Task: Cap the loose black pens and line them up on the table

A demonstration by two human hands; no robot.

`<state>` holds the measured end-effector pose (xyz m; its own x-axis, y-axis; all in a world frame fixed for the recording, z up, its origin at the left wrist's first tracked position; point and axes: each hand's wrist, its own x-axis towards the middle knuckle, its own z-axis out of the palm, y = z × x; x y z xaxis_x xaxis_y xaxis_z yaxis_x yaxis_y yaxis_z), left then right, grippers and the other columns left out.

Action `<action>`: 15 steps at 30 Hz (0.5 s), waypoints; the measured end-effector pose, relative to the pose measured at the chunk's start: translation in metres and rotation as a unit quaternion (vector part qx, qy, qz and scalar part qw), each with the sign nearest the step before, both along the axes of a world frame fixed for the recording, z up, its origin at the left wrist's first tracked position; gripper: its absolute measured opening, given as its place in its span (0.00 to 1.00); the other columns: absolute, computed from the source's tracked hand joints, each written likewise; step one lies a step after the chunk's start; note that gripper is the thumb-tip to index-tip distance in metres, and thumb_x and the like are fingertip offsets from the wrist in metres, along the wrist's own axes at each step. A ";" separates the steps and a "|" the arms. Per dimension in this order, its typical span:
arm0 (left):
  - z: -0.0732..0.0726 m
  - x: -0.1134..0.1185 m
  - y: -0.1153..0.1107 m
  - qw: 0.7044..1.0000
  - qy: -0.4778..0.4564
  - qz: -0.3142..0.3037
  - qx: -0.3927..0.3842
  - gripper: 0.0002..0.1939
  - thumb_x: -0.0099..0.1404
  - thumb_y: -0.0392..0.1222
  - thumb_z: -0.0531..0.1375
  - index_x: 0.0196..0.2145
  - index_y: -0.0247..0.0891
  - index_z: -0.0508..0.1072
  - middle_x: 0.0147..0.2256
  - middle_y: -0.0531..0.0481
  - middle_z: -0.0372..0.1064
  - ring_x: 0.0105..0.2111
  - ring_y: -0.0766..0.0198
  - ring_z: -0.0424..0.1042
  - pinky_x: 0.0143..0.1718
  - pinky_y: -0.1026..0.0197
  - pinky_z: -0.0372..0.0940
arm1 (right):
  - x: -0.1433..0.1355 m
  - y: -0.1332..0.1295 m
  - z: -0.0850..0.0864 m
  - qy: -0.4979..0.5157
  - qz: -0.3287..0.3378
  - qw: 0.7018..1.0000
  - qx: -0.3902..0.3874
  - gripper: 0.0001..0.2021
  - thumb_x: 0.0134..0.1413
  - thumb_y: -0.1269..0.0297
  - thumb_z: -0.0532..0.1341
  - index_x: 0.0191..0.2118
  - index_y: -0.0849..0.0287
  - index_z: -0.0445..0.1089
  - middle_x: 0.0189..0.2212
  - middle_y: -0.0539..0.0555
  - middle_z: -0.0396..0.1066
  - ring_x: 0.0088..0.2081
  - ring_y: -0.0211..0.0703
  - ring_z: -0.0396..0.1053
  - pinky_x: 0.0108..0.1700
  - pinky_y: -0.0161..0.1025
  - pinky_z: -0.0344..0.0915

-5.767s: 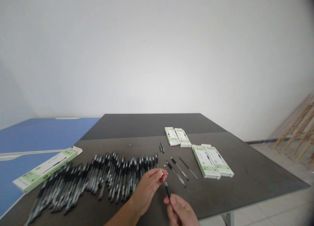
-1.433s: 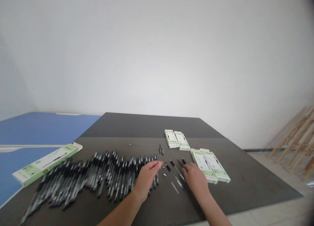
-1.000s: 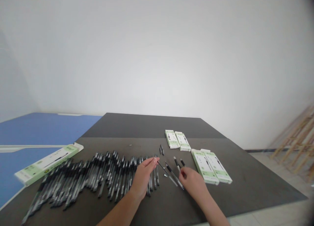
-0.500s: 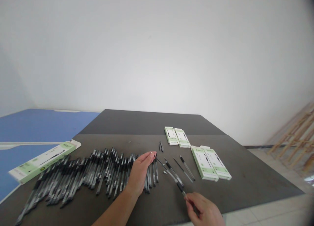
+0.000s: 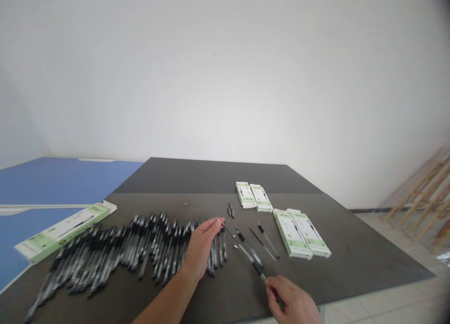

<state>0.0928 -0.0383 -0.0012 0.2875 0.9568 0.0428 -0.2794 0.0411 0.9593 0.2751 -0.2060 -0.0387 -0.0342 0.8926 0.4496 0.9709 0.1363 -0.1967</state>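
Note:
My left hand (image 5: 204,244) pinches the tip end of an ink refill (image 5: 230,232) between thumb and fingers. The refill slants down to the right and meets the mouth of a clear pen barrel (image 5: 258,269) with a black grip; how far it reaches inside is hard to make out. Closed round the barrel's rear end is my right hand (image 5: 290,298). Between and beyond the hands lie a pen body (image 5: 249,246), a loose refill (image 5: 262,243), another pen body (image 5: 268,240) and a tiny silvery tip (image 5: 236,246). Small black caps (image 5: 231,210) rest farther back.
A long heap of capped pens (image 5: 116,253) spreads over the left of the dark table (image 5: 218,174). Behind it lies a green-and-white pen box (image 5: 65,232). Several similar boxes (image 5: 293,235) lie at the right. Blue tabletops (image 5: 70,178) adjoin on the left; wooden frames (image 5: 422,202) stand far right.
Almost nothing differs. Both hands keep their hold on the refill and the barrel, with only a very slight shift of the view.

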 end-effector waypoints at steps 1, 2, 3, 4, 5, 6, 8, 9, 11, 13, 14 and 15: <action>0.000 0.000 0.000 1.000 0.001 -0.001 0.000 0.17 0.55 0.48 0.61 0.39 0.34 0.76 0.40 0.42 0.74 0.43 0.57 0.69 0.49 0.55 0.58 | 0.000 0.000 0.000 -0.003 -0.001 1.000 0.001 0.10 0.53 0.70 0.51 0.35 0.57 0.70 0.26 0.52 0.72 0.26 0.37 0.72 0.30 0.29 0.67; 0.000 0.000 0.000 1.000 0.004 -0.002 0.000 0.18 0.55 0.48 0.61 0.39 0.34 0.76 0.41 0.42 0.74 0.43 0.56 0.69 0.49 0.55 0.58 | 0.000 0.000 -0.001 -0.006 -0.002 1.000 0.001 0.10 0.53 0.70 0.51 0.34 0.57 0.70 0.26 0.52 0.72 0.26 0.37 0.72 0.30 0.29 0.67; 0.000 0.000 0.000 1.000 0.006 -0.003 0.000 0.18 0.55 0.48 0.61 0.39 0.34 0.76 0.41 0.42 0.74 0.43 0.56 0.69 0.49 0.55 0.58 | 0.000 0.000 -0.001 -0.007 -0.004 1.000 0.000 0.10 0.53 0.69 0.51 0.34 0.57 0.70 0.26 0.52 0.72 0.26 0.37 0.72 0.30 0.29 0.67; 0.001 0.000 0.000 1.000 0.010 -0.004 0.001 0.17 0.55 0.48 0.61 0.39 0.35 0.76 0.41 0.43 0.74 0.43 0.56 0.69 0.49 0.55 0.58 | 0.000 0.000 -0.001 -0.008 -0.005 1.000 -0.001 0.11 0.53 0.69 0.51 0.34 0.57 0.70 0.26 0.52 0.72 0.26 0.37 0.72 0.30 0.29 0.67; 0.002 0.000 -0.001 1.000 0.015 -0.007 0.003 0.17 0.55 0.48 0.61 0.39 0.35 0.76 0.41 0.43 0.74 0.43 0.56 0.69 0.50 0.55 0.58 | -0.001 0.000 -0.001 -0.008 -0.005 1.000 0.000 0.11 0.54 0.69 0.51 0.34 0.57 0.70 0.26 0.52 0.72 0.26 0.37 0.71 0.29 0.29 0.67; 0.004 0.000 -0.003 1.000 0.022 -0.015 0.006 0.16 0.55 0.48 0.61 0.39 0.36 0.76 0.41 0.44 0.74 0.43 0.56 0.69 0.50 0.55 0.57 | -0.001 0.000 -0.001 -0.007 -0.005 1.000 0.000 0.11 0.54 0.69 0.51 0.34 0.57 0.70 0.25 0.52 0.72 0.26 0.37 0.71 0.29 0.29 0.67; 0.008 0.002 -0.009 0.998 0.042 -0.051 0.017 0.15 0.55 0.47 0.61 0.38 0.37 0.77 0.41 0.45 0.74 0.44 0.56 0.69 0.51 0.56 0.57 | -0.003 0.002 -0.001 -0.002 -0.004 1.000 0.008 0.11 0.54 0.69 0.50 0.34 0.57 0.70 0.25 0.52 0.71 0.26 0.38 0.71 0.29 0.29 0.67; 0.010 0.003 -0.012 0.995 0.051 -0.081 0.024 0.14 0.55 0.47 0.61 0.37 0.38 0.77 0.41 0.45 0.74 0.44 0.56 0.68 0.51 0.56 0.56 | -0.004 0.002 -0.001 0.004 -0.002 1.000 0.013 0.11 0.55 0.69 0.50 0.34 0.57 0.70 0.25 0.52 0.71 0.26 0.38 0.71 0.29 0.29 0.67; 0.014 0.004 -0.019 0.987 0.057 -0.142 0.040 0.12 0.55 0.46 0.60 0.34 0.38 0.78 0.44 0.45 0.72 0.46 0.55 0.68 0.51 0.56 0.56 | -0.008 0.004 -0.001 0.024 0.002 0.999 0.026 0.10 0.55 0.68 0.51 0.34 0.58 0.70 0.25 0.52 0.71 0.26 0.38 0.71 0.29 0.29 0.67; 0.015 0.006 -0.023 0.982 0.049 -0.176 0.049 0.11 0.56 0.46 0.60 0.31 0.37 0.78 0.47 0.45 0.69 0.48 0.54 0.66 0.52 0.56 0.55 | -0.013 0.007 -0.003 0.057 0.006 0.998 0.035 0.09 0.54 0.67 0.52 0.34 0.58 0.70 0.24 0.52 0.72 0.25 0.37 0.71 0.29 0.29 0.67; 0.015 0.006 -0.025 0.982 0.044 -0.177 0.049 0.11 0.56 0.46 0.59 0.31 0.37 0.78 0.49 0.45 0.68 0.48 0.54 0.65 0.52 0.56 0.55 | -0.015 0.008 -0.005 0.079 0.007 0.996 0.039 0.09 0.54 0.66 0.52 0.34 0.58 0.70 0.24 0.52 0.72 0.25 0.37 0.71 0.28 0.28 0.67; 0.015 0.006 -0.025 0.984 0.039 -0.171 0.045 0.11 0.57 0.46 0.59 0.31 0.37 0.78 0.49 0.45 0.67 0.49 0.54 0.64 0.52 0.57 0.55 | -0.019 0.009 -0.007 0.104 0.005 0.994 0.045 0.09 0.54 0.66 0.52 0.34 0.58 0.70 0.24 0.52 0.72 0.25 0.37 0.71 0.29 0.28 0.67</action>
<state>0.0986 -0.0634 0.0137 0.5972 0.7974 0.0872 -0.1892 0.0343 0.9813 0.2566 -0.1974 -0.0453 0.0588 0.8487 0.5256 0.9092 0.1719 -0.3793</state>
